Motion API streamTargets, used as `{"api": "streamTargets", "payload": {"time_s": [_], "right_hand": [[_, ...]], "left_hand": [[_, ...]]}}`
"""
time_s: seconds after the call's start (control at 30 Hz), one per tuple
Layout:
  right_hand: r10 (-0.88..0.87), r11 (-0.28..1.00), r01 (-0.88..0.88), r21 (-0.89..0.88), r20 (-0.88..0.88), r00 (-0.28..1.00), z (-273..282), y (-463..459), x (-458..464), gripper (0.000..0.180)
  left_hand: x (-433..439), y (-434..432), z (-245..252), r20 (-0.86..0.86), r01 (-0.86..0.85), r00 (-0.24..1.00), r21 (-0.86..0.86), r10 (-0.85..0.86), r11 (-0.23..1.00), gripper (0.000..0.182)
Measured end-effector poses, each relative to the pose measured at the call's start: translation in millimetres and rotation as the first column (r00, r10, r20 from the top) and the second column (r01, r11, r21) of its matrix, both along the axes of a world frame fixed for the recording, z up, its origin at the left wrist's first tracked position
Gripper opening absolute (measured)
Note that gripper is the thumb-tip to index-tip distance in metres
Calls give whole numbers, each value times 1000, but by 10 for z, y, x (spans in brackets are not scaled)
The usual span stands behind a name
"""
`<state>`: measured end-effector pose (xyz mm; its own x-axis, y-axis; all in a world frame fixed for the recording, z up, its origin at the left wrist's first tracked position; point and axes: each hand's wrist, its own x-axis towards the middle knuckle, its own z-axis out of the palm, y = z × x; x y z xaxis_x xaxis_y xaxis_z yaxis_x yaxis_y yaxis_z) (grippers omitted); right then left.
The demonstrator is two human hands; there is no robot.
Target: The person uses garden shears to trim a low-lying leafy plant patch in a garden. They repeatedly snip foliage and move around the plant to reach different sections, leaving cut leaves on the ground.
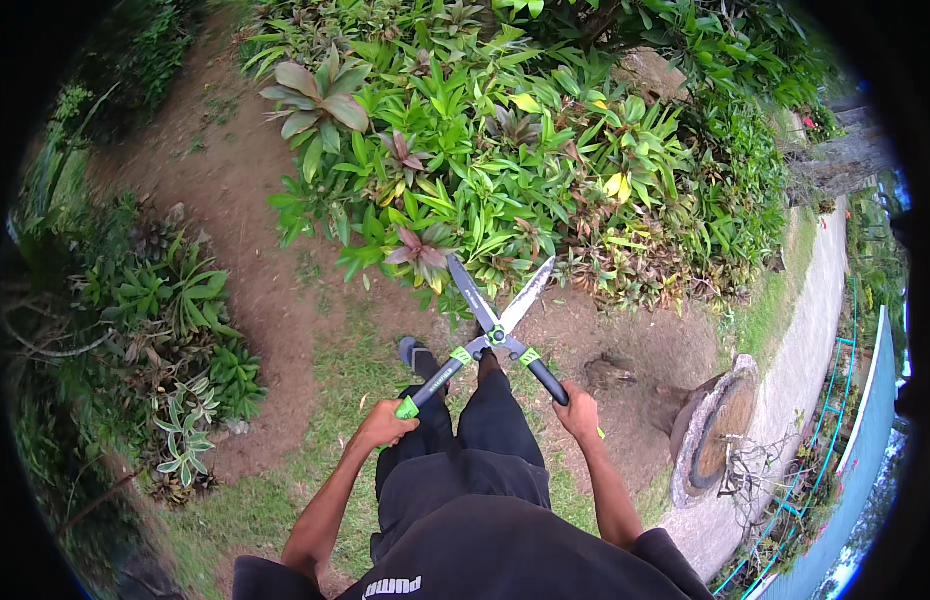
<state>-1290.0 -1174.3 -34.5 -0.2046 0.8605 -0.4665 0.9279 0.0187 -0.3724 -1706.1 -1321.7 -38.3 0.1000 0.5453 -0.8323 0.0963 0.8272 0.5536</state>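
A pair of hedge shears (pixel 497 335) with black and green handles extends in front of me, its two blades spread in a wide V. My left hand (pixel 388 423) grips the left handle near its green end. Around the right handle my right hand (pixel 579 409) is closed. Both blade tips reach the near edge of a leafy shrub bed (pixel 465 172). Beside the left blade's tip grows a reddish-purple rosette plant (pixel 422 253). Dried brown leaves (pixel 607 274) hang along the bed's edge to the right of the blades.
A planter with a pale, rough rim (pixel 686 450) stands at the right, bare twigs over it. Near it lies a small stump (pixel 609 369). A paved path (pixel 791 315) runs along the right, a dirt path (pixel 255 300) at the left. More plants (pixel 187 292) grow further left.
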Motion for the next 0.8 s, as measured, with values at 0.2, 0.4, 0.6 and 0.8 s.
{"api": "streamTargets", "payload": {"time_s": [0.2,0.4,0.6,0.8], "right_hand": [[-264,962,266,65,-44,964,-268,187,-1062,31],[-240,968,238,76,25,970,199,229,-1377,31],[108,993,-105,52,-66,992,186,100,-413,29],[419,908,-418,39,-156,895,24,32,-273,31]], "left_hand": [[692,671,27,129,-385,917,47,377,922,16],[1042,669,172,153,-501,859,51,489,864,18],[322,-332,434,-138,-174,974,71,183,982,18],[60,-1123,692,-210,-163,966,-49,150,985,18]]}}
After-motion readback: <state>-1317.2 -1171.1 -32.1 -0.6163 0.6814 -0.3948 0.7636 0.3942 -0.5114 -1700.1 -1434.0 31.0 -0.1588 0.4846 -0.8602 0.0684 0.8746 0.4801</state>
